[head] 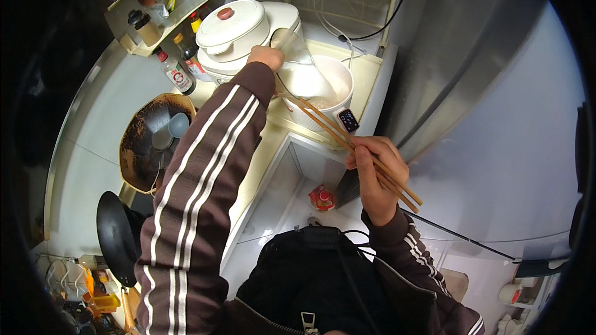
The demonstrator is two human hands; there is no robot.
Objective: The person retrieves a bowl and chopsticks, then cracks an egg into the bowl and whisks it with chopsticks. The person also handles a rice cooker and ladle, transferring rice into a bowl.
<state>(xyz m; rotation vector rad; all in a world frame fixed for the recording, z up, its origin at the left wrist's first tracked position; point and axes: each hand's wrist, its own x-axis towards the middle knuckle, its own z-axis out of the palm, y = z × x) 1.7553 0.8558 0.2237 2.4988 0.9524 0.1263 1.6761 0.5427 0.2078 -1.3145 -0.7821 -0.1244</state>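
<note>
My left hand (267, 58) grips a clear lid (294, 49), which stands tilted over the left side of a white electric cooking pot (309, 118). Pale, cloudy contents (326, 102) show inside the pot, partly behind the lid and a bright glare. In my right hand (379, 172) is a pair of wooden chopsticks (333, 130). Their tips reach the pot's near left rim, by the lid's lower edge; whether they touch either one I cannot tell. A small lit control panel (348, 121) sits on the pot's near side.
Left of the pot stand a white lidded casserole (233, 25) and a soy sauce bottle (177, 72). A worn wok (139, 142) holds a blue bowl (179, 125); a black pan (115, 237) is nearer. A refrigerator (493, 116) borders the right. A red-capped container (322, 198) is below.
</note>
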